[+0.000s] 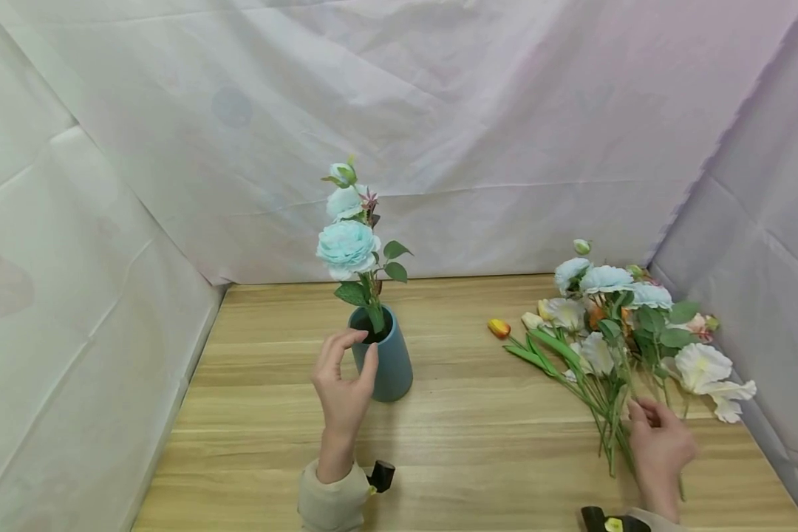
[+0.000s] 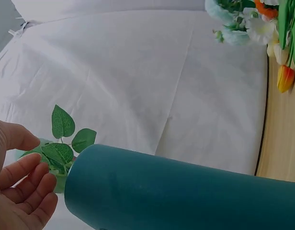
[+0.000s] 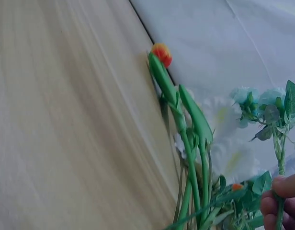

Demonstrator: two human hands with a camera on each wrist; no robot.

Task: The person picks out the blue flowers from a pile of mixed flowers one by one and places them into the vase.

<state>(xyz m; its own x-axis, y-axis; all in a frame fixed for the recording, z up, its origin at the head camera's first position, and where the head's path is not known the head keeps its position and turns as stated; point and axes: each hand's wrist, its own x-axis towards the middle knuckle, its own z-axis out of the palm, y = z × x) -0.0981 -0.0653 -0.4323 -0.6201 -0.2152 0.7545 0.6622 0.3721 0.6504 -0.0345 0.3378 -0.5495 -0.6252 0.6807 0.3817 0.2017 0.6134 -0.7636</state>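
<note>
Well, your right hand (image 1: 661, 440) pinches a green stem (image 3: 280, 163), well to the right of the blue vase (image 1: 394, 367).
Your left hand (image 1: 347, 377) is just beside the vase's rim, with its thumb and fingers bent but spread apart. Light blue flowers (image 1: 348, 247) stand up in the vase, and green leaves (image 1: 395, 271) stick out above its rim. The stem you pinch has pale blue blooms (image 3: 271, 98) at its top. Also right of the vase, white flowers (image 1: 701, 367) and an orange and yellow tulip (image 1: 499, 328) lie on the wooden surface (image 1: 259, 414); the tulip is nearer the vase.
</note>
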